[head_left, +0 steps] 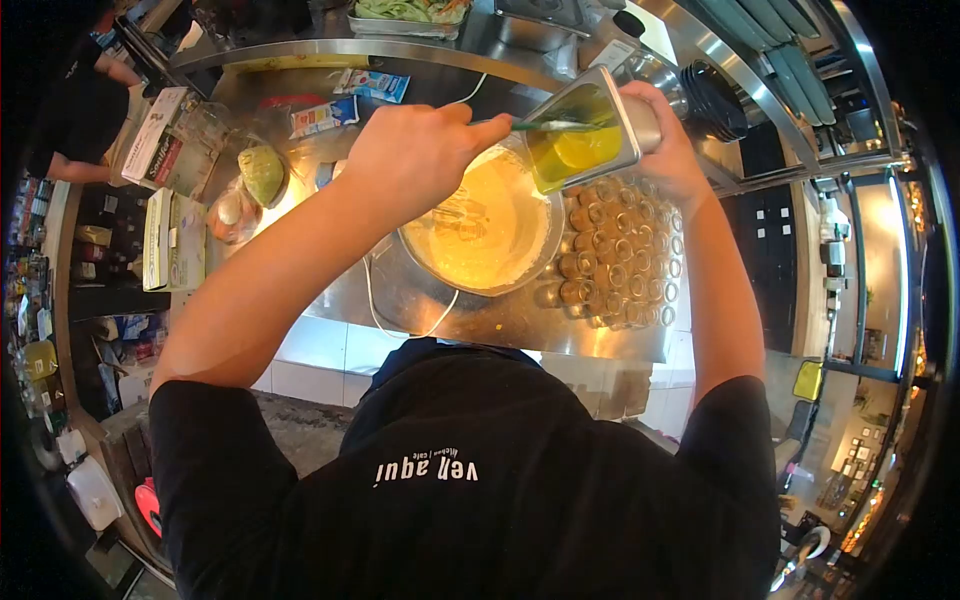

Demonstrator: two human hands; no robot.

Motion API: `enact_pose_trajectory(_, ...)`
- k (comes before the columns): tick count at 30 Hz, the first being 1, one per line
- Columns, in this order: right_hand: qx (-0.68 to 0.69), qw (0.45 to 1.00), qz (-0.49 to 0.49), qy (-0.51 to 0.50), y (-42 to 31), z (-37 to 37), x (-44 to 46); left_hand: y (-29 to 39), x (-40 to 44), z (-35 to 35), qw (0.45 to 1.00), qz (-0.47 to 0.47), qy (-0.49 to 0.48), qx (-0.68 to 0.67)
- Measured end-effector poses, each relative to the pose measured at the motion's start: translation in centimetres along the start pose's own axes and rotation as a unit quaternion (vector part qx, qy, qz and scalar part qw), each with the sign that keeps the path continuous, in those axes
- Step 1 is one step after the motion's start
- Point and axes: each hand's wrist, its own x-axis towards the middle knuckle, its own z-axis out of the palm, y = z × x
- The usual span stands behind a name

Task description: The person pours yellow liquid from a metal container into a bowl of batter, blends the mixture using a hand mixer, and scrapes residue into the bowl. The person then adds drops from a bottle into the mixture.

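My left hand (425,150) is closed around the green handle of a slim tool (545,125), whose far end reaches into a metal container; I cannot make out the tool's tip. My right hand (665,140) grips that rectangular metal container (628,125) from its outer side. It is tilted, its mouth toward the left, with yellow liquid inside. Below it stands a large metal mixing bowl (553,235) of pale yellow batter (480,250). A wire whisk (460,218) rests in the batter. The container's lower edge is over the bowl's right rim.
Several small glass jars (615,255) stand right of the bowl on the steel counter (400,300). Cardboard boxes (172,240), bagged produce (260,175) and packets (325,117) lie left. A white cord (375,300) loops in front. Another person's arm (80,168) shows at far left.
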Motion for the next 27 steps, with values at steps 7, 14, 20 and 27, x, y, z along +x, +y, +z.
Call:
enact_pose_trajectory(7,0.039,0.998,0.053,-0.003,-0.5,-0.7,-0.4,-0.9,2.0,-5.2,0.987,0.025,0.161,-0.015)
enact_pose_trajectory(14,0.06,0.996,0.047,-0.045,-1.0,-0.5,0.6,2.4,5.2,-5.0,0.996,0.069,0.049,0.039)
enact_pose_trajectory(20,0.065,0.995,0.063,-0.036,-0.6,-0.6,-0.2,2.1,5.3,-7.9,0.998,0.049,0.027,0.037)
enact_pose_trajectory(27,0.039,0.999,0.028,-0.018,-1.0,-0.5,-0.4,3.7,5.8,-4.8,0.998,0.053,0.026,0.005)
